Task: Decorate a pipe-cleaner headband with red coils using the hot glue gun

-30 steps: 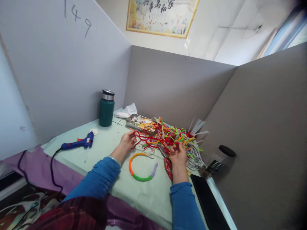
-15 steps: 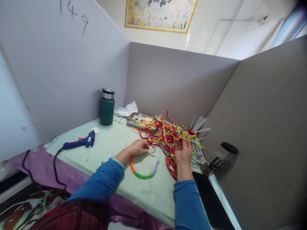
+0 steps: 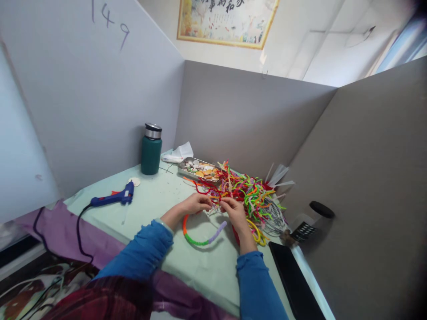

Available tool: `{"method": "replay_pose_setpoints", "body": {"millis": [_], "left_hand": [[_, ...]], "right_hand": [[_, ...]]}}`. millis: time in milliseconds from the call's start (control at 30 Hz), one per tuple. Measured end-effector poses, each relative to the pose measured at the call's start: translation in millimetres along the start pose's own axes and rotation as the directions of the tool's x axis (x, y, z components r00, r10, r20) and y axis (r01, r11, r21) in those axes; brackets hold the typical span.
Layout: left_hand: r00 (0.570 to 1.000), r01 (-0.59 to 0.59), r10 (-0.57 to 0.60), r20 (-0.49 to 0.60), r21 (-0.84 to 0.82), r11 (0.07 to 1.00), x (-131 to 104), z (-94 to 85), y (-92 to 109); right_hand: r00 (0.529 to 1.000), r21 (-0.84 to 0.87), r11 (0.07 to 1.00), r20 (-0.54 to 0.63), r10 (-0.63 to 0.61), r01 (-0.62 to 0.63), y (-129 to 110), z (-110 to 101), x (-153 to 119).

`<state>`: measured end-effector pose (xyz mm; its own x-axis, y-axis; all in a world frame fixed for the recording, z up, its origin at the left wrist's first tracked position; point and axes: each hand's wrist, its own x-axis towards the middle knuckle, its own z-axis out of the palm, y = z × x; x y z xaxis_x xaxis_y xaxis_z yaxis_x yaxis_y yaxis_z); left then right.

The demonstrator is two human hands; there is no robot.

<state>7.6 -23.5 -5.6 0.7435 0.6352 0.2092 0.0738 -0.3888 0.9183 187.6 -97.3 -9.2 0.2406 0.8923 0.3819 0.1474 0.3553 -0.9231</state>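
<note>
My left hand (image 3: 198,203) is closed on the far end of a curved headband (image 3: 197,242). Orange, green and lavender fuzzy pipe cleaner wraps the band, and its lavender end points free to the right. Close beside it, my right hand (image 3: 235,212) pinches with thumb and forefinger what appears to be a red pipe cleaner, mostly hidden by the fingers. The fingertips of both hands nearly meet above the band's gap. Behind them lies a tangled pile of colourful pipe cleaners (image 3: 255,193).
A metal tray (image 3: 182,171) of small pieces adjoins the pile. Left stand a green bottle (image 3: 151,153) and a blue glue gun (image 3: 115,197) with its cord. Grey looped bands (image 3: 275,218), white sticks (image 3: 279,174) and a black slab (image 3: 293,284) lie right. Partitions (image 3: 253,115) enclose the table.
My right hand has come left from the pile to my left hand. The red strand that stuck up from the pile no longer stands there. The headband has tilted slightly.
</note>
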Motion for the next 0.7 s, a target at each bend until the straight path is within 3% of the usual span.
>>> {"method": "replay_pose_setpoints", "body": {"millis": [133,267,400,700], "left_hand": [[0.998,-0.003,0.003,-0.056,-0.011,1.0,-0.6,1.6,1.6],[0.998,0.001,0.001,-0.057,0.046,0.999,-1.5,1.4,1.1],[0.999,-0.011,0.017,-0.051,0.116,0.993,-1.4,-0.2,1.3],[1.0,-0.025,0.026,-0.003,0.234,0.972,-1.1,-3.0,1.0]], "right_hand": [[0.992,-0.046,0.998,0.119,0.049,-0.044,-1.3,4.5,-2.8],[0.979,-0.195,0.971,0.175,-0.103,0.137,-2.9,5.6,-3.9],[0.932,-0.309,0.891,0.253,-0.259,0.332,-2.0,3.5,-3.6],[0.891,-0.353,0.829,0.306,-0.336,0.434,-0.5,4.8,-4.6]]}}
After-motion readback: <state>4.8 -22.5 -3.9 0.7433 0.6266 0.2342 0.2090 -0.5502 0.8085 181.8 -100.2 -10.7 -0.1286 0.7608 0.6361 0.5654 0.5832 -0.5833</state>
